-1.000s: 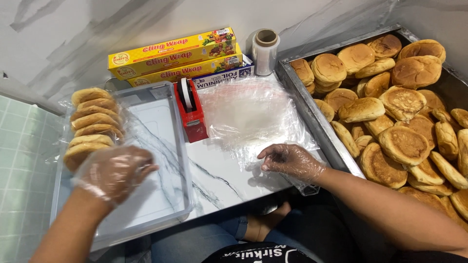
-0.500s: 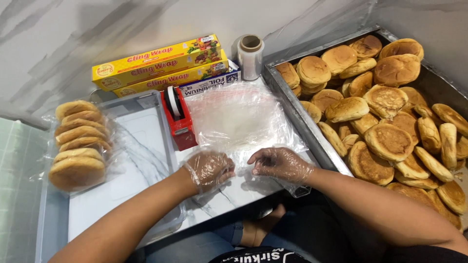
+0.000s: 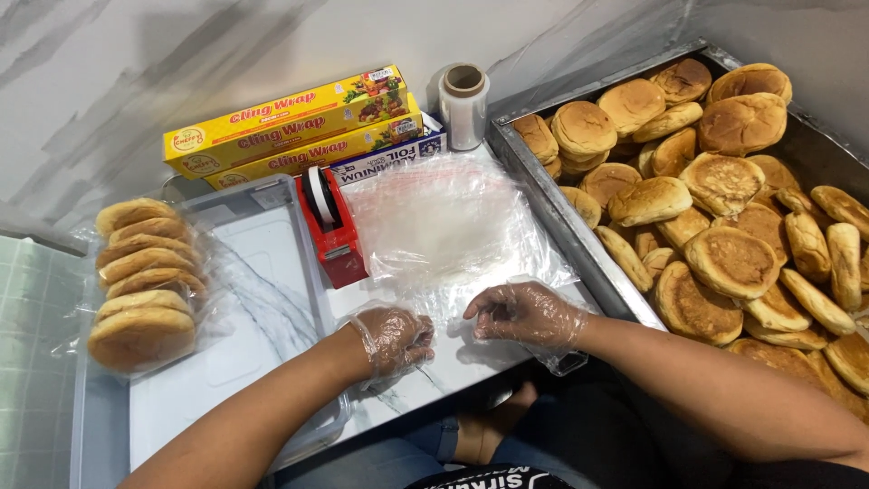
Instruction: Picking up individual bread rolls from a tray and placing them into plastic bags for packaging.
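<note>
Both hands wear thin clear plastic gloves. My left hand [image 3: 396, 337] and my right hand [image 3: 525, 313] sit close together at the near edge of a pile of clear plastic bags [image 3: 450, 222] lying flat on the marble counter, fingers curled and pinching at the front bag's edge. A red tape dispenser [image 3: 331, 224] stands just left of the bags. A clear bag packed with a stack of buns [image 3: 140, 281] lies in a clear plastic tray [image 3: 272, 299] at the left.
A large metal tray [image 3: 561, 222] heaped with loose golden buns [image 3: 724, 208] fills the right side. Two yellow wrap boxes [image 3: 290, 122], a blue foil box and a roll of clear film [image 3: 463, 104] stand against the back wall. My legs show below the counter edge.
My left hand left the packed bun bag at the left and moved right to the plastic bags, beside my right hand. The view shifted slightly.
</note>
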